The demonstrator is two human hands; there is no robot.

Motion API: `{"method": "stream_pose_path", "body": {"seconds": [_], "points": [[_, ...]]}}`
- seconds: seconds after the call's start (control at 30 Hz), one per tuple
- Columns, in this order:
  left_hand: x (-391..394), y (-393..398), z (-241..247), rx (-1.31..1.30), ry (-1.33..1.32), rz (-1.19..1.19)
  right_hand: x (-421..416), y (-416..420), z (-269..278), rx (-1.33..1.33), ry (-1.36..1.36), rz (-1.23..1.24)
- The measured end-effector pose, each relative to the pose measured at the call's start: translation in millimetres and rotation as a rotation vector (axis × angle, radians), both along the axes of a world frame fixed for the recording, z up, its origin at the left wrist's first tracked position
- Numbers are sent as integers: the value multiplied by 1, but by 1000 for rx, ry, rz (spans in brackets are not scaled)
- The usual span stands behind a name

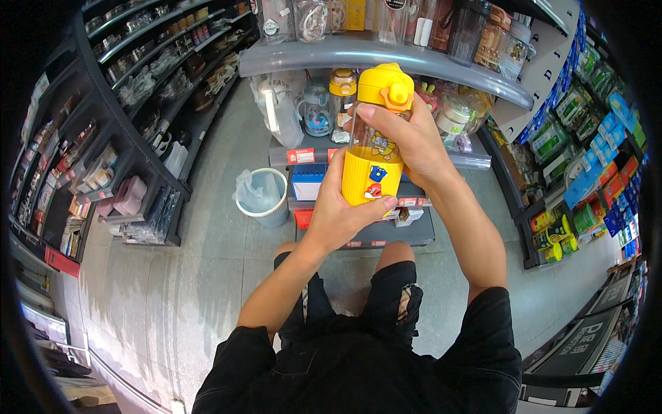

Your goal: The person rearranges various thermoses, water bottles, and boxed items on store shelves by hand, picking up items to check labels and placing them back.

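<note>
A drinking bottle (371,176) with a yellow lid, a clear upper body and a ribbed yellow sleeve is held up before the shelf. Raised stickers of a blue shirt and a red shoe decorate its sleeve. My left hand (341,207) grips the sleeve low down, thumb across its lower edge. Around the clear part under the lid (385,85), my right hand (414,139) is closed, its thumb lying across the front. Behind the bottle, another bottle with a yellow cap (343,83) and a blue-lidded bottle (316,106) stand on the shelf.
A clear plastic strip (382,54) edges the upper shelf, which carries several bottles. A bagged white-handled jug (279,111) stands at the left. On the floor is a bin (274,212) with a plastic liner. Stocked shelving (155,67) rises left; packaged goods (579,119) hang right.
</note>
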State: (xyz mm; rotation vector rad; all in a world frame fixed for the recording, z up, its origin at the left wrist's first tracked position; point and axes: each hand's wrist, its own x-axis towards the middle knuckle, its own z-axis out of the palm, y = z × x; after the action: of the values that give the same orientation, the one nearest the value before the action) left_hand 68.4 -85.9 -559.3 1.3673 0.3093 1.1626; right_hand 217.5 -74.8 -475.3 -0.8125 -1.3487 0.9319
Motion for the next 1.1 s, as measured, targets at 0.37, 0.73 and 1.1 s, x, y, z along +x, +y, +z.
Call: {"method": "stream_pose_path", "body": {"seconds": [0.37, 0.73, 1.1], "points": [[-5, 9, -11, 123, -283, -143, 5, -10, 6, -43, 187, 166], [-24, 35, -13, 552, 6, 71, 8, -13, -4, -91, 159, 147], [-21, 7, 22, 1018, 327, 590, 8, -3, -9, 85, -55, -40]]}}
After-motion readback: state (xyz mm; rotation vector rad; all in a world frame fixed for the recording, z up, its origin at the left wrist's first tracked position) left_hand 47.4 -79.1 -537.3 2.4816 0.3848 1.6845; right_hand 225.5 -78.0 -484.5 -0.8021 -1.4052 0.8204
